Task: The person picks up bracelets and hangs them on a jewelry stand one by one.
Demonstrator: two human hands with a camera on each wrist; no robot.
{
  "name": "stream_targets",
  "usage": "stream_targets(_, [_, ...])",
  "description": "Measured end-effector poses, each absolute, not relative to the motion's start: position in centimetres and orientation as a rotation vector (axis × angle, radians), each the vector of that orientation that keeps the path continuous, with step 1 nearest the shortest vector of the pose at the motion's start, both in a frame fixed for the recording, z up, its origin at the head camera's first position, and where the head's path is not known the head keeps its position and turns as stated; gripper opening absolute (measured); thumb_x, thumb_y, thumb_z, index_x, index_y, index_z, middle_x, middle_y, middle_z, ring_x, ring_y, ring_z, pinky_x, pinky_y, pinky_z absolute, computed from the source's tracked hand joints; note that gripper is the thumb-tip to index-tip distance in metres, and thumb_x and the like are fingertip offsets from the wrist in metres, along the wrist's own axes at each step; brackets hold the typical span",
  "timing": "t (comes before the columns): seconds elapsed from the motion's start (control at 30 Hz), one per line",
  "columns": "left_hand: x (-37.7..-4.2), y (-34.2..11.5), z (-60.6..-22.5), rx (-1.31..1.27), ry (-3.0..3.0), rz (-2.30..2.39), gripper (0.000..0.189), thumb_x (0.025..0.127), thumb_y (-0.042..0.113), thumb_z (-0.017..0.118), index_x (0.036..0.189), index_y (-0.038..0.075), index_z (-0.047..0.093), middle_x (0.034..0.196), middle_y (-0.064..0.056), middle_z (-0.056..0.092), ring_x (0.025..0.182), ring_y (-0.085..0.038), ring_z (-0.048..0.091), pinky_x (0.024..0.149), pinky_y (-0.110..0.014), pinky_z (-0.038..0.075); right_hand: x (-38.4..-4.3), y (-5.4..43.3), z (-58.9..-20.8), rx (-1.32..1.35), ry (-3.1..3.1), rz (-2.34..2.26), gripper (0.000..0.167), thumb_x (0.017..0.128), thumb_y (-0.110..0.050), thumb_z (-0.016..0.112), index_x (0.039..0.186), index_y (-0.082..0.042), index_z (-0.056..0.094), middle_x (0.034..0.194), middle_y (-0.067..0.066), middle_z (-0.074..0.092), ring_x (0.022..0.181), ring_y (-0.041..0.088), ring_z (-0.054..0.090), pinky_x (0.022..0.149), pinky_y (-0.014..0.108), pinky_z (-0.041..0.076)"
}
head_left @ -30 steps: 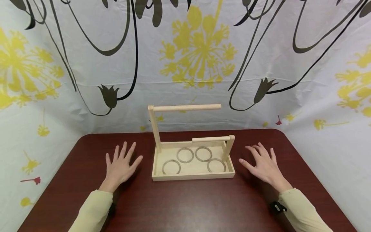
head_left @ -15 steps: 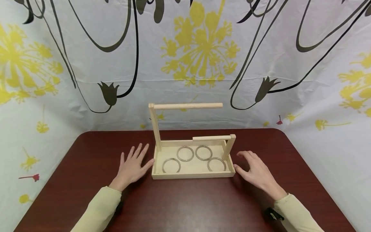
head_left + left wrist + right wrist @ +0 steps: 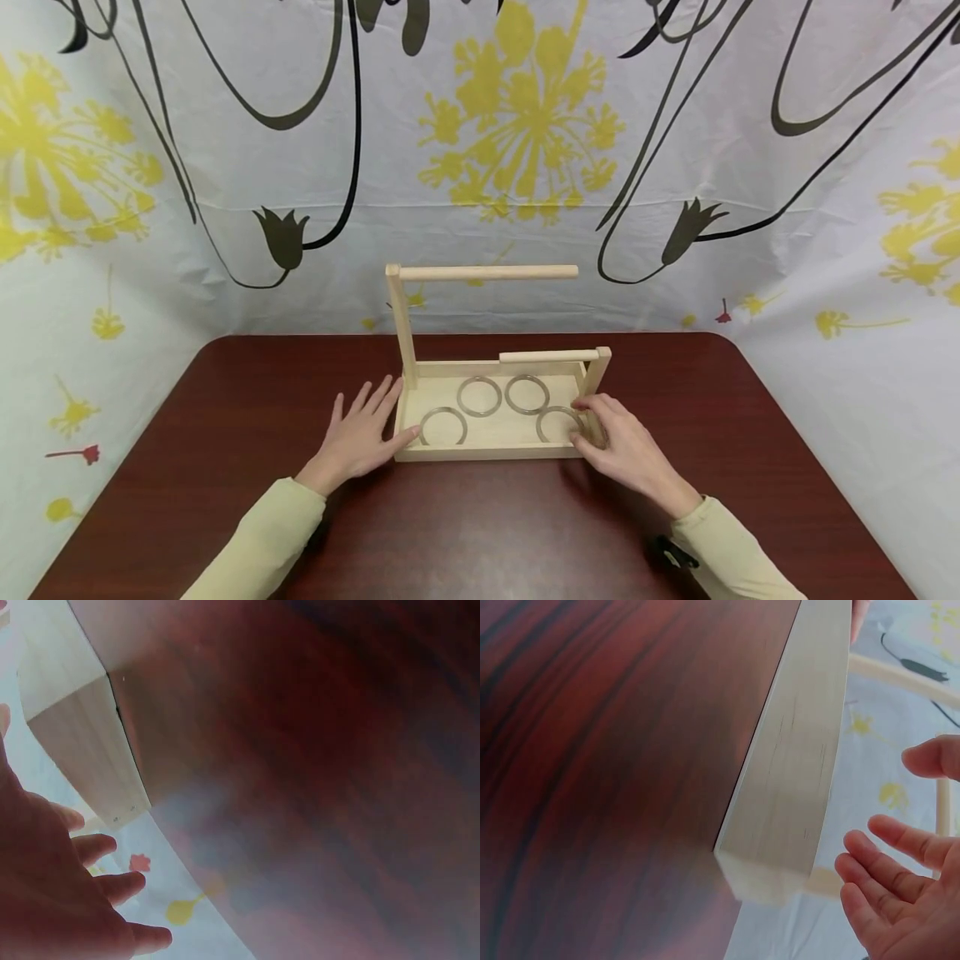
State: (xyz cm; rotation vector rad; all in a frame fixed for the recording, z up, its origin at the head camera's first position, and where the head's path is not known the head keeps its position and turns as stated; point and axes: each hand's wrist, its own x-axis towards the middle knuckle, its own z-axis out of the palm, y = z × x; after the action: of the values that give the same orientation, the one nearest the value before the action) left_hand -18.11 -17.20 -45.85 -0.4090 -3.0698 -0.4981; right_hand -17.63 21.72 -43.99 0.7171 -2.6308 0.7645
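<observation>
A pale wooden tray (image 3: 487, 453) with rods stands mid-table in the head view. Several thin grey rings lie flat in it, among them a front-left ring (image 3: 443, 408) and a front-right ring (image 3: 558, 407). My left hand (image 3: 356, 442) is at the tray's left end, fingers spread, thumb over the front corner. At the right end, my right hand (image 3: 633, 450) reaches over the tray wall. Its thumb and index finger are near the front-right ring; contact cannot be told. The right wrist view shows a gap between thumb and fingers, with nothing held.
A tall post on the tray's left carries a long rod (image 3: 487, 272) pointing right. The short right post bears a lower rod (image 3: 547, 357) pointing left. Behind the dark red table (image 3: 480, 533) hangs a patterned cloth (image 3: 480, 233).
Both hands have moved inward to the tray. The left thumb has come over its left corner, and the right hand has gone over the right end. The rings lie in place.
</observation>
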Motion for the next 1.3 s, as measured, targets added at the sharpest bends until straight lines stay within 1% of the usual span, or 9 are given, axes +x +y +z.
stream_targets(0.13, [-18.0,-16.9,-46.0,-0.441,-3.086,-0.504,0.092,0.088,0.069,0.048,0.155,0.01,0.021,0.157,-0.01,0.023,0.142,-0.039,0.019,0.107,-0.065,0.005,-17.7,20.6,-44.2,0.768,-2.614,0.776,0.036,0.079,-0.018,0.076,0.111,-0.011,0.064,0.102,0.003,0.062,0.083,0.021,0.056,0.071,0.036,0.046])
stream_targets(0.27, [-17.9,-16.7,-46.0,-0.455,-3.095,-0.521,0.098,0.086,0.071,0.05,0.154,0.007,0.021,0.158,-0.01,0.022,0.142,-0.039,0.019,0.107,-0.066,0.004,-17.8,19.6,-44.4,0.792,-2.622,0.79,0.037,0.078,-0.018,0.077,0.113,-0.011,0.064,0.107,0.0,0.062,0.093,0.018,0.058,0.076,0.038,0.048])
stream_targets(0.4, [-18.0,-16.6,-46.2,-0.461,-3.102,-0.494,0.099,0.086,0.07,0.051,0.154,0.005,0.02,0.158,-0.011,0.021,0.142,-0.039,0.019,0.107,-0.065,0.004,-18.0,18.5,-44.6,0.82,-2.632,0.82,0.039,0.079,-0.017,0.076,0.115,-0.009,0.064,0.111,-0.002,0.061,0.107,0.016,0.057,0.085,0.041,0.048])
stream_targets(0.5, [-18.0,-16.5,-46.2,-0.464,-3.1,-0.481,0.1,0.085,0.07,0.052,0.154,0.004,0.02,0.158,-0.012,0.021,0.142,-0.038,0.019,0.107,-0.065,0.006,-18.1,17.6,-44.7,0.862,-2.624,0.844,0.038,0.079,-0.016,0.075,0.114,-0.007,0.064,0.11,0.001,0.062,0.106,0.018,0.057,0.088,0.04,0.047])
stream_targets(0.67, [-18.1,-16.2,-46.0,-0.461,-3.093,-0.509,0.103,0.084,0.069,0.054,0.153,0.0,0.019,0.157,-0.015,0.021,0.141,-0.039,0.021,0.107,-0.065,0.008,-18.5,16.1,-44.7,0.914,-2.599,0.887,0.04,0.078,-0.015,0.076,0.115,-0.004,0.064,0.111,0.004,0.063,0.105,0.02,0.059,0.087,0.039,0.048])
stream_targets(0.87, [-18.2,-15.9,-46.3,-0.448,-3.122,-0.554,0.107,0.084,0.07,0.053,0.154,0.001,0.013,0.157,-0.018,0.019,0.141,-0.038,0.021,0.108,-0.064,0.008,-18.9,14.6,-44.8,0.945,-2.607,0.907,0.04,0.079,-0.017,0.075,0.116,-0.006,0.064,0.111,0.002,0.063,0.103,0.018,0.06,0.084,0.038,0.05])
stream_targets(1.0, [-18.3,-15.9,-46.3,-0.44,-3.125,-0.611,0.108,0.083,0.07,0.055,0.154,0.001,0.012,0.156,-0.021,0.02,0.141,-0.038,0.022,0.107,-0.065,0.009,-19.1,13.7,-44.7,0.97,-2.661,0.983,0.042,0.081,-0.018,0.074,0.12,-0.006,0.062,0.115,0.001,0.062,0.108,0.017,0.058,0.089,0.038,0.048])
stream_targets(1.1, [-18.3,-16.0,-46.3,-0.443,-3.127,-0.646,0.108,0.083,0.069,0.056,0.154,0.001,0.012,0.154,-0.023,0.022,0.141,-0.038,0.023,0.107,-0.065,0.009,-19.3,13.1,-44.7,1.008,-2.688,1.043,0.045,0.081,-0.017,0.074,0.123,-0.006,0.06,0.118,0.004,0.062,0.112,0.018,0.057,0.093,0.038,0.045])
stream_targets(1.3, [-18.6,-15.9,-46.1,-0.455,-3.138,-0.67,0.109,0.082,0.067,0.059,0.153,-0.001,0.011,0.153,-0.024,0.025,0.14,-0.039,0.024,0.107,-0.065,0.009,-19.9,11.8,-44.7,1.102,-2.682,1.116,0.049,0.079,-0.013,0.077,0.124,-0.005,0.059,0.115,0.009,0.064,0.11,0.019,0.057,0.096,0.039,0.044])
